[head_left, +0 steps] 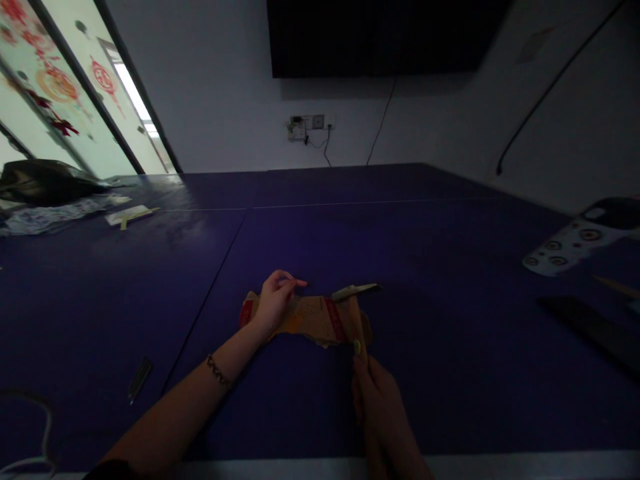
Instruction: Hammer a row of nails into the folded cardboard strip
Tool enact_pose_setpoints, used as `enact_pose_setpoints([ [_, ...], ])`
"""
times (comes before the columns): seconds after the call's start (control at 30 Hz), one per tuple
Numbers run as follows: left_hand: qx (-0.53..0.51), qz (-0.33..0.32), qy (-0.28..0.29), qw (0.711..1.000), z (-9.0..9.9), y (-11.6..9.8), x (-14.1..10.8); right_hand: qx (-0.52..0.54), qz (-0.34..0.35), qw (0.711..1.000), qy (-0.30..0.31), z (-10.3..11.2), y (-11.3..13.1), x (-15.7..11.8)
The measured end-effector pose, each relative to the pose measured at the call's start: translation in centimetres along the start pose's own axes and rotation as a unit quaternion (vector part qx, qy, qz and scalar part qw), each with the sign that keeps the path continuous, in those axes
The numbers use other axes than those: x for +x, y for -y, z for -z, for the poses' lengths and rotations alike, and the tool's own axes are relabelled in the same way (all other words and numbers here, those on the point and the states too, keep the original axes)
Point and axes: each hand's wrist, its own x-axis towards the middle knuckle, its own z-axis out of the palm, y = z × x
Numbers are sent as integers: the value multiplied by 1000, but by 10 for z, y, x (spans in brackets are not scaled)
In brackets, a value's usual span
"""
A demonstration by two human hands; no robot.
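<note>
Nearest is the pale edge [525, 465] of a big purple-blue table [480, 400], with a white cable [49, 427] curling by the near left corner. One dark seam runs up the left part of the table, and a thin pale line goes across the far part. A small dark tool [140, 380] lies on the near left. Far left are a black bag [45, 181] and some papers [127, 215]. On the right are a pale thing with dark rings [557, 250] and a black slab [590, 333]. Past the table is a plain wall [215, 100], with a big black screen [385, 37] up high and sockets [313, 123] and wires below it. Glass panels [113, 80] with red decorations let in light on the far left; the rest of the room is dim. Some cardboard [311, 317] lies flat on the table, between the left and right sides. It is brown and torn, with bumpy edges, red bands, a yellow-orange patch and some dark marks. Its left part is under the left hand [275, 297], whose fingers are bent; I cannot tell if they pinch anything. The right hand [377, 393] is wrapped around the wooden handle of a hammer [358, 321]. The hammer's long head is over the far right part of the cardboard, but I cannot tell if they touch.
</note>
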Motion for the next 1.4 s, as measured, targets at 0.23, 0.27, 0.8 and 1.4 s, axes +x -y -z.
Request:
enact_pose_setpoints([
  [0.23,105,26,162,981,-9,22,-22,-11,-6,1000,1,2,-2,1],
  [0.27,121,17,156,980,-10,23,-25,-13,-4,1000,3,2,-2,0],
  [0.8,246,43,242,937,-13,15,-10,-77,-41,996,32,14,-7,-22],
  [1.4,391,-10,191,900,-23,24,-14,-120,11,993,-16,13,6,-33],
])
